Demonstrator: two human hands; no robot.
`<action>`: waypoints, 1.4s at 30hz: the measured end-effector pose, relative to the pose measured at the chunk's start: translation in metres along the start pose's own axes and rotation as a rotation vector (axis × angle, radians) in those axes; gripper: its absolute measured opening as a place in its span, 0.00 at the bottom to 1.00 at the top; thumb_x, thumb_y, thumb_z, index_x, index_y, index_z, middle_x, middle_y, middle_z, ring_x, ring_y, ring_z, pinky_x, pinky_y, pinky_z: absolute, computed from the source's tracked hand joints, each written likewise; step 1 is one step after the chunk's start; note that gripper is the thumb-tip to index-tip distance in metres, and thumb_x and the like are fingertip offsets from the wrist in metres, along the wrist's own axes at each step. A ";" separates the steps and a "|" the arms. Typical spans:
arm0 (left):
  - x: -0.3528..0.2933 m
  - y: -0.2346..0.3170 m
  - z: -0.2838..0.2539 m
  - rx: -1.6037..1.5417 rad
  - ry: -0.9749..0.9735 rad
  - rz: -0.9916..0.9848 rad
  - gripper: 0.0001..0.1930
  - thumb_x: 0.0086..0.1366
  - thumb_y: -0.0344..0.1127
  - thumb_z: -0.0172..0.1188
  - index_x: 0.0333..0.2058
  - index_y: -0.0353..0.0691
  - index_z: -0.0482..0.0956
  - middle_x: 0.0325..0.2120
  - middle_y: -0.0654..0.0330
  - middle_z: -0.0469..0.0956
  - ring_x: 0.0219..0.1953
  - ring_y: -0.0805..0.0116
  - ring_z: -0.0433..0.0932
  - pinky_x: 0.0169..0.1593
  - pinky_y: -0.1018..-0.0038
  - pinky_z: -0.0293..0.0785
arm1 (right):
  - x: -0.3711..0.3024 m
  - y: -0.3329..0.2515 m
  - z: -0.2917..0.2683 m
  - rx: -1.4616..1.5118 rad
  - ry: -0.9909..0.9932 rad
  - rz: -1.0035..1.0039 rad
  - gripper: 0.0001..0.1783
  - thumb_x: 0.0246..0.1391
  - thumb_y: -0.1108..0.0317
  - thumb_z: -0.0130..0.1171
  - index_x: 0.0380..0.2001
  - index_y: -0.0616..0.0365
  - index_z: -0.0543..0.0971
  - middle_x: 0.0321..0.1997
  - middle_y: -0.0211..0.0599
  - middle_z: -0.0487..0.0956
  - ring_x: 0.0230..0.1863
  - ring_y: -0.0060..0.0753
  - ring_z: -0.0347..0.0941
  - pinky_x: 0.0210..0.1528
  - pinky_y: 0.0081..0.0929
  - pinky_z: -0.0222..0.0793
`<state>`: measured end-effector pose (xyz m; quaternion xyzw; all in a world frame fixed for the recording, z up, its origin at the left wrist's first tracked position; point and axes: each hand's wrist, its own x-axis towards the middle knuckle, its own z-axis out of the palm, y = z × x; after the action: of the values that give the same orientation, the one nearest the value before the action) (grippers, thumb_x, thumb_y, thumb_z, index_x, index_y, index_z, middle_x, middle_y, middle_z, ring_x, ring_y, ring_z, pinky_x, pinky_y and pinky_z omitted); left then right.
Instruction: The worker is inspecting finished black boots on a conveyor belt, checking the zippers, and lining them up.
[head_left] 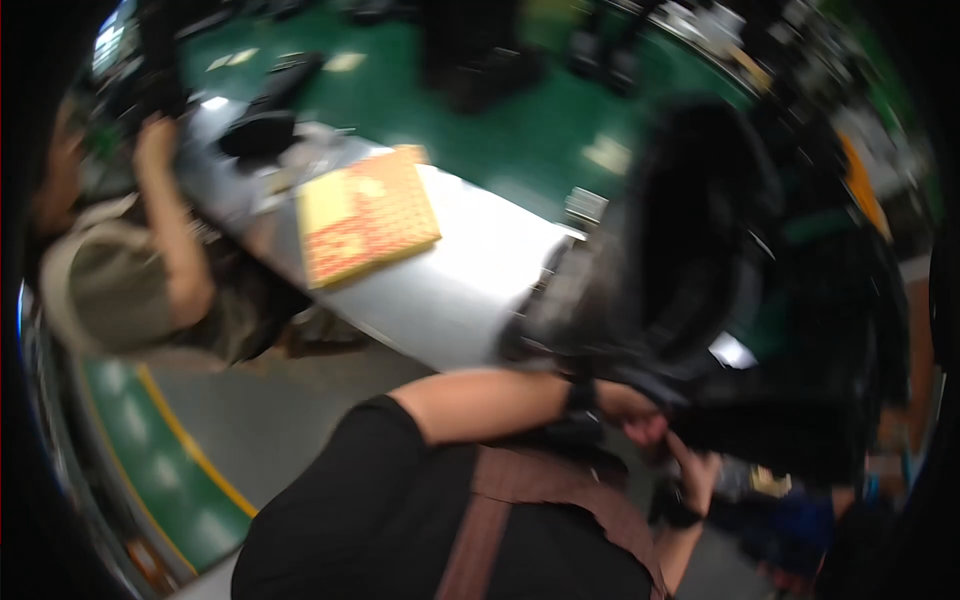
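My left hand reaches across in front of me, with a dark band at its wrist. Its fingers look curled at the lower edge of a large, bulky black thing, whose kind the blur hides. Close beside it, my right hand comes up from below, wearing a black band too. The fingers of the two hands almost meet, and those of the right are smeared. Anything small between them cannot be made out.
A long pale worktable runs to the far left, bearing a yellow box with red print. Another person sits at the left by a dark machine. Green floor lies beyond; a yellow line crosses the floor at lower left.
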<state>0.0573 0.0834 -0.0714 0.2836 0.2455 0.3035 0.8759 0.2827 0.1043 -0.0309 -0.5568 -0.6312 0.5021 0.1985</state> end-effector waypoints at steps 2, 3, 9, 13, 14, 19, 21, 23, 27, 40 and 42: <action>-0.005 0.006 0.001 0.137 0.131 -0.078 0.24 0.70 0.41 0.45 0.19 0.32 0.76 0.13 0.54 0.74 0.11 0.70 0.69 0.16 0.76 0.63 | 0.000 -0.003 0.003 -0.014 -0.059 -0.283 0.18 0.45 0.75 0.71 0.42 0.61 0.81 0.39 0.27 0.80 0.40 0.21 0.73 0.44 0.23 0.70; -0.009 0.011 0.003 0.118 0.162 -0.098 0.24 0.70 0.41 0.45 0.17 0.34 0.74 0.12 0.54 0.73 0.10 0.70 0.67 0.16 0.76 0.60 | 0.001 -0.004 0.006 -0.026 -0.075 -0.319 0.17 0.44 0.76 0.70 0.41 0.62 0.81 0.39 0.28 0.81 0.40 0.21 0.74 0.44 0.23 0.70; -0.025 0.034 0.030 0.115 0.206 -0.047 0.22 0.70 0.39 0.44 0.14 0.42 0.65 0.10 0.60 0.66 0.12 0.72 0.62 0.15 0.77 0.52 | 0.004 -0.016 0.014 0.004 -0.022 -0.390 0.21 0.40 0.73 0.72 0.42 0.62 0.81 0.40 0.34 0.82 0.42 0.28 0.77 0.47 0.28 0.72; -0.038 0.059 0.063 0.079 0.194 0.004 0.23 0.70 0.39 0.44 0.13 0.44 0.64 0.10 0.60 0.66 0.12 0.73 0.62 0.16 0.77 0.51 | 0.006 -0.013 0.011 0.019 -0.050 -0.403 0.23 0.40 0.74 0.70 0.44 0.62 0.79 0.42 0.35 0.81 0.44 0.29 0.76 0.49 0.29 0.71; -0.045 0.070 0.075 0.100 0.220 -0.017 0.23 0.70 0.39 0.44 0.13 0.44 0.63 0.11 0.60 0.66 0.12 0.73 0.62 0.16 0.77 0.51 | 0.006 -0.011 0.010 0.017 -0.050 -0.432 0.23 0.40 0.74 0.69 0.45 0.61 0.79 0.43 0.35 0.81 0.44 0.30 0.76 0.50 0.30 0.71; -0.118 0.119 0.148 0.210 0.020 0.280 0.27 0.71 0.41 0.45 0.11 0.40 0.65 0.09 0.61 0.67 0.13 0.75 0.64 0.20 0.78 0.55 | 0.011 -0.007 0.016 -0.022 -0.146 -0.312 0.24 0.46 0.72 0.66 0.49 0.61 0.78 0.50 0.38 0.80 0.49 0.33 0.76 0.53 0.32 0.70; -0.140 0.132 0.172 0.290 0.019 0.330 0.28 0.72 0.42 0.45 0.11 0.37 0.66 0.09 0.62 0.66 0.13 0.75 0.63 0.22 0.77 0.61 | 0.011 -0.010 0.021 0.134 -0.213 -0.416 0.21 0.49 0.73 0.64 0.49 0.60 0.79 0.51 0.36 0.80 0.51 0.33 0.76 0.55 0.31 0.71; -0.138 0.134 0.185 0.340 0.057 0.340 0.28 0.73 0.41 0.45 0.12 0.37 0.67 0.09 0.63 0.64 0.13 0.75 0.63 0.23 0.77 0.61 | 0.007 -0.016 0.025 0.564 -0.289 -0.262 0.19 0.51 0.74 0.64 0.49 0.59 0.80 0.51 0.35 0.80 0.52 0.32 0.76 0.56 0.30 0.71; -0.139 0.126 0.189 0.905 0.461 0.562 0.22 0.66 0.36 0.55 0.13 0.38 0.65 0.10 0.62 0.63 0.13 0.75 0.58 0.20 0.74 0.56 | -0.006 -0.026 0.028 0.232 -0.191 -0.534 0.24 0.56 0.76 0.60 0.56 0.64 0.73 0.59 0.45 0.74 0.57 0.39 0.72 0.60 0.32 0.68; -0.171 0.071 0.151 1.481 0.670 1.501 0.30 0.49 0.56 0.64 0.43 0.36 0.75 0.36 0.55 0.61 0.29 0.66 0.64 0.30 0.73 0.61 | -0.008 -0.017 0.030 0.084 0.018 -0.602 0.32 0.46 0.74 0.67 0.57 0.63 0.71 0.57 0.46 0.76 0.59 0.45 0.72 0.61 0.34 0.67; -0.182 0.053 0.130 1.507 0.936 1.686 0.33 0.55 0.56 0.63 0.48 0.34 0.67 0.39 0.52 0.62 0.33 0.63 0.68 0.33 0.71 0.66 | -0.006 -0.025 0.032 0.026 0.010 -0.454 0.29 0.47 0.70 0.71 0.52 0.67 0.74 0.49 0.41 0.81 0.49 0.33 0.77 0.53 0.28 0.71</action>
<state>-0.0116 -0.0489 0.1036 0.6537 0.3905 0.6303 -0.1513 0.2465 0.0890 -0.0211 -0.4003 -0.7328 0.4499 0.3168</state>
